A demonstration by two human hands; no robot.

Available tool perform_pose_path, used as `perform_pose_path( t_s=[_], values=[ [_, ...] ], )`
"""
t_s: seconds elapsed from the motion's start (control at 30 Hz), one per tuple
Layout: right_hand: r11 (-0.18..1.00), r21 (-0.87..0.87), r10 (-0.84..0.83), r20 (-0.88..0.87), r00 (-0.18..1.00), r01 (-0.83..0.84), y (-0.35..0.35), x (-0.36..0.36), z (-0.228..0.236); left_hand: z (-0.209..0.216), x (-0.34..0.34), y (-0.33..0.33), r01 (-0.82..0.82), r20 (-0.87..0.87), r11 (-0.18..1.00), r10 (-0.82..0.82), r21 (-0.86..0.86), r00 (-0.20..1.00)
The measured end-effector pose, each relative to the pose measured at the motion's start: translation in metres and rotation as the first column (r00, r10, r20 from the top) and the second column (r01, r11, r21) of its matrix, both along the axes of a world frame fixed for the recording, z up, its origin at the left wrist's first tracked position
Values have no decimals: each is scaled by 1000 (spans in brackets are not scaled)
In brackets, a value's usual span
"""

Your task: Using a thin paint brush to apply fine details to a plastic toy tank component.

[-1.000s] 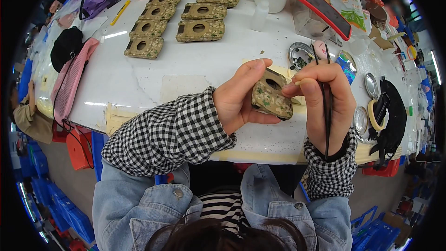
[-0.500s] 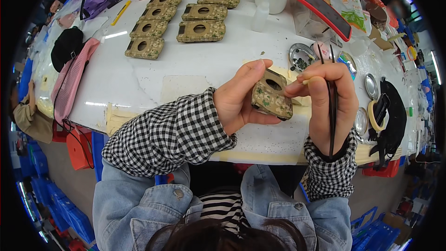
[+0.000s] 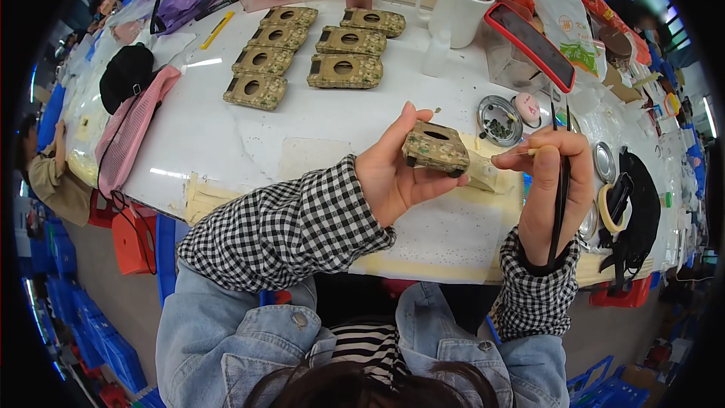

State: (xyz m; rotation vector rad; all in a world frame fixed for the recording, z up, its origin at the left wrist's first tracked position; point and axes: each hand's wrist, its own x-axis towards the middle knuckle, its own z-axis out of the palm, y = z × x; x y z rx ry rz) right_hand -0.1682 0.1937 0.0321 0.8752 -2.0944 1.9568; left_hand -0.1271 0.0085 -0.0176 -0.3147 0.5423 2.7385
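My left hand [image 3: 383,177] is closed around the sides of a camouflage-painted model tank hull [image 3: 438,154], with the round opening in its top facing up. My right hand [image 3: 563,174] is a little to the right, apart from the hull. Long black tweezers [image 3: 560,215] lie across its palm, held by the fingers, tips pointing away from me. Between thumb and forefinger it also pinches a thin pale stick [image 3: 532,152]. Just beyond is a round metal dish [image 3: 518,134] with small dark green pieces in it, a pink round object [image 3: 527,108] beside it.
Several more camouflage hulls [image 3: 345,70] stand in two columns at the back left. A white mug [image 3: 459,11], a clear bottle [image 3: 436,53] and a red-cased phone [image 3: 530,47] are at the back right. A tape roll [image 3: 610,208] and black bag [image 3: 640,200] lie at right; a black cap [image 3: 126,78] at left.
The right hand has drawn away from the hull to the right, still with the tweezers and stick. In the left hand the hull has tilted so its top opening looks narrower.
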Motion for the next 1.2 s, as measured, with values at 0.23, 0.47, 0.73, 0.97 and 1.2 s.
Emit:
perform_pose_path(
  t_s=[0.23, 0.47, 0.73, 0.97, 1.2],
  values=[
    [1000, 5, -1, 14, 1000, 1, 1, 1, 2, -3, -1, -1, -8, -8, 1000, 8, 29, 1000],
    [1000, 19, -16, 10, 1000, 16, 3, 0, 0, -1, 0, -1, -16, -1, 1000, 16, 7, 1000],
    [865, 331, -208, -446, 871, 376, 26, -13, -11, 19, 2, 6, -57, -96, 891, 15, -451, 995],
    [746, 492, -121, -563, 818, 449, 24, -13, -17, 14, 0, 6, -73, -150, 884, 3, -462, 989],
    [850, 233, -227, -647, 728, 473, 25, -6, -7, 13, -1, 7, -46, -145, 894, -21, -445, 989]
  ],
)
